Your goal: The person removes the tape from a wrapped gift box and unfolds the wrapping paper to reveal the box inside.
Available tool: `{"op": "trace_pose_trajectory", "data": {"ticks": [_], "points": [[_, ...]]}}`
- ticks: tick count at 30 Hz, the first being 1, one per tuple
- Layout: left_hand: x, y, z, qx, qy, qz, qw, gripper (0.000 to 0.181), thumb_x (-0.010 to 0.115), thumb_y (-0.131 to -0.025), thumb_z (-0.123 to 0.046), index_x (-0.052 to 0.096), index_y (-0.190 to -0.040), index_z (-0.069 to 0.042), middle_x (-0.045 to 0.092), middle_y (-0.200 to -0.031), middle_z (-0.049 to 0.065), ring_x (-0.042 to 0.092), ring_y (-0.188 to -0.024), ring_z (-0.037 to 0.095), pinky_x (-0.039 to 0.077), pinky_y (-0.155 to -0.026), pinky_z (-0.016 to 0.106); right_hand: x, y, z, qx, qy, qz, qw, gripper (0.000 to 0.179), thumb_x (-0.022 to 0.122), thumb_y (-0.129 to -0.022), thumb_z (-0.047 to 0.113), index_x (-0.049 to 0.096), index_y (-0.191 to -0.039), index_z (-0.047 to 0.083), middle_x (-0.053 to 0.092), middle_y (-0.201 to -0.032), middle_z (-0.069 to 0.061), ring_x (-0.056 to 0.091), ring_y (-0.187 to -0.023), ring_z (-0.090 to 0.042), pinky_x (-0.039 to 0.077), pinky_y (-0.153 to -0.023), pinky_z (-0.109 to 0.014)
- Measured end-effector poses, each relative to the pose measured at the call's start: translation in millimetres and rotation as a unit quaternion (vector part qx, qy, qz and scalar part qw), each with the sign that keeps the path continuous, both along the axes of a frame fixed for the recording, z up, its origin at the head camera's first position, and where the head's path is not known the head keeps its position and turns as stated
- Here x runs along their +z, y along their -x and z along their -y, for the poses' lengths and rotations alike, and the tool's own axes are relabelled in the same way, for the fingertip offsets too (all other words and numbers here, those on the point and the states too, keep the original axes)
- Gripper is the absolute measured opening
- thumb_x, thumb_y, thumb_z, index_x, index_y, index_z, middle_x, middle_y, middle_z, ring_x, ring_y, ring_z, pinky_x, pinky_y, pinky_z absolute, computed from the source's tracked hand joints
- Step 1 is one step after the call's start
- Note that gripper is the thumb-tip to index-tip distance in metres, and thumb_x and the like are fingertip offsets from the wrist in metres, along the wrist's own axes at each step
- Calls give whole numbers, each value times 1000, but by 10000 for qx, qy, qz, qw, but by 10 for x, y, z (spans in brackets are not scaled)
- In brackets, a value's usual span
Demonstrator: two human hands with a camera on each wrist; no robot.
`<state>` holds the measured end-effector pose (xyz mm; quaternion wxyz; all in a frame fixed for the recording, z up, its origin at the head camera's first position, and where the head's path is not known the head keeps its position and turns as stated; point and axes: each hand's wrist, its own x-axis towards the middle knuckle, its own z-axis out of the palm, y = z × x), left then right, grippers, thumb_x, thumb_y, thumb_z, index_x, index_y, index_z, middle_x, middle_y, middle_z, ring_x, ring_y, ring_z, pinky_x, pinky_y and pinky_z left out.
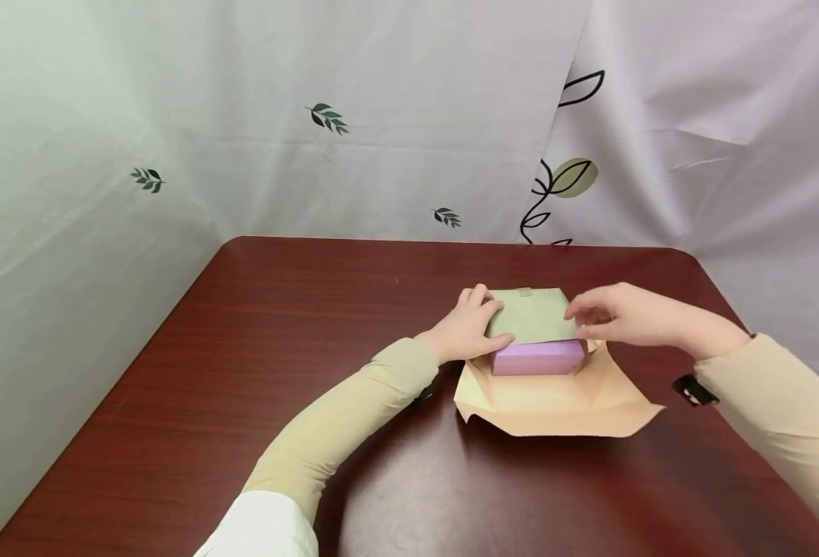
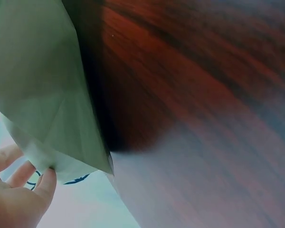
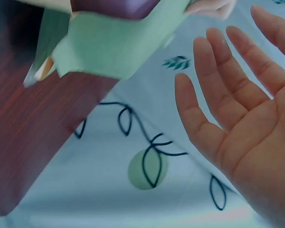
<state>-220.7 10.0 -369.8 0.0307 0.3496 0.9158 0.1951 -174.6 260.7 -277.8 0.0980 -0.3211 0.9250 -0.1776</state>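
Note:
A lilac box (image 1: 538, 359) sits in wrapping paper, its near side bare. The paper's green face (image 1: 530, 316) covers the top, with a small piece of clear tape (image 1: 524, 292) at the far edge. My left hand (image 1: 466, 325) holds the box's left end, thumb on the near corner and bent fingers at the far one. In the left wrist view its fingertips (image 2: 48, 176) touch the folded green paper (image 2: 47, 95). My right hand (image 1: 625, 313) hovers by the right end. The right wrist view shows that hand (image 3: 247, 109) with loosely extended fingers, apart from the paper (image 3: 104, 47).
The paper's cream inner side (image 1: 555, 402) spreads toward me, its edges lifted and creased. Everything stands on a dark red wooden table (image 1: 277, 325) with rounded corners. Pale curtains with leaf prints (image 1: 381, 77) hang behind and beside it.

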Motion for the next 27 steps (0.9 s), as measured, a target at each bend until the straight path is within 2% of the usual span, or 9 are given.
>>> {"op": "trace_pose_trajectory", "data": {"ticks": [2, 6, 11, 14, 18, 22, 27], "points": [[7, -5, 3, -1, -1, 17, 10000, 59, 57, -91, -42, 48, -136, -4, 37, -127, 10, 32, -120, 28, 38, -100, 30, 7, 77, 11, -112, -147, 43, 9998, 22, 71, -82, 11, 67, -104, 9, 66, -91, 5, 60, -83, -8, 51, -73, -29], [4, -6, 14, -31, -11, -12, 10000, 60, 57, -92, -43, 46, -137, -4, 36, -129, 10, 32, -121, 28, 38, -100, 30, -29, 187, 52, -92, -435, -116, 9989, 28, 76, -77, 10, 67, -103, 7, 62, -89, 1, 55, -81, -12, 48, -71, -30], [-13, -2, 60, -98, -52, 189, 9998, 71, 56, -91, -49, 38, -144, -6, 31, -138, 9, 28, -129, 24, 36, -104, 28, -157, 211, 64, -26, -712, -412, 9966, 49, 83, -68, 10, 62, -113, 4, 57, -106, -10, 55, -88, -22, 47, -75, -37], [-9, -5, 109, -265, -155, 336, 9990, 76, 60, -88, -50, 34, -146, -8, 28, -143, 8, 26, -133, 22, 35, -106, 29, -240, 183, 40, 36, -675, -516, 9964, 57, 83, -67, 6, 59, -119, 4, 53, -118, -17, 55, -96, -26, 48, -78, -40], [10, -5, 183, -623, -221, 214, 9976, 76, 67, -85, -46, 38, -145, -10, 30, -144, 10, 28, -135, 23, 35, -106, 31, -299, 154, 16, 141, -518, -735, 9958, 56, 79, -67, 0, 59, -119, 4, 50, -122, -20, 53, -102, -31, 48, -79, -42], [22, -2, 247, -965, -272, 16, 9950, 67, 70, -84, -39, 47, -139, -11, 36, -143, 10, 32, -134, 23, 33, -107, 31, -328, 141, 8, 222, -496, -870, 9947, 53, 74, -67, -4, 60, -117, 3, 52, -121, -21, 53, -108, -36, 47, -82, -45], [10, 1, 308, -1193, -254, -227, 9923, 55, 70, -85, -27, 52, -135, -10, 40, -142, 10, 36, -133, 23, 31, -109, 31, -384, 102, 2, 211, -630, -934, 9934, 54, 72, -67, -7, 61, -118, 5, 53, -121, -19, 51, -112, -39, 47, -86, -50]]}}
